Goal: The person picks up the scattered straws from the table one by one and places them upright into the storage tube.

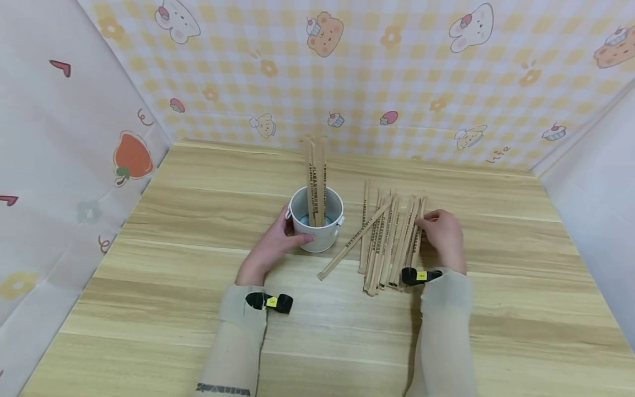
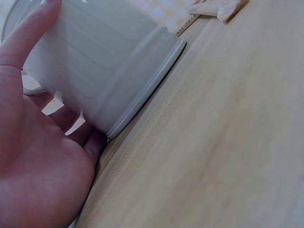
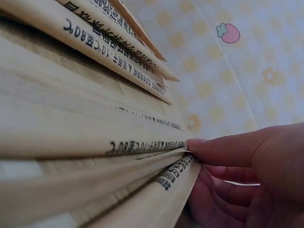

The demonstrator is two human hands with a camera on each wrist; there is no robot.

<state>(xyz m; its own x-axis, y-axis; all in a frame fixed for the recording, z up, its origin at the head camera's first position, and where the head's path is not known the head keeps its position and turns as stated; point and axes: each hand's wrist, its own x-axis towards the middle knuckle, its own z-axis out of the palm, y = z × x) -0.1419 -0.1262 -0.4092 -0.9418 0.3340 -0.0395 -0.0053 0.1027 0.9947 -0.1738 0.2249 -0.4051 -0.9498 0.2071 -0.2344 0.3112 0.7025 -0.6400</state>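
Note:
A small white metal bucket (image 1: 324, 236) stands upright on the table, with a few paper-wrapped straws (image 1: 317, 182) leaning up out of it. My left hand (image 1: 270, 249) holds the bucket's left side, thumb across the front and fingers behind, as the bucket wall (image 2: 99, 61) in the left wrist view confirms. To the right lies a pile of paper-wrapped straws (image 1: 379, 237) with printed lettering. At the pile's right edge my right hand (image 1: 444, 234) pinches the upper part of a wrapped straw (image 3: 166, 190) between thumb and index finger. Its lower end lies among the others.
One wrapped straw (image 1: 342, 256) lies slanted across the pile's left side, pointing toward the bucket's front. The wood-grain table (image 1: 198, 198) meets a yellow checked cloth wall (image 1: 288, 82) at the back. White cloth (image 1: 69, 143) hangs along the left side.

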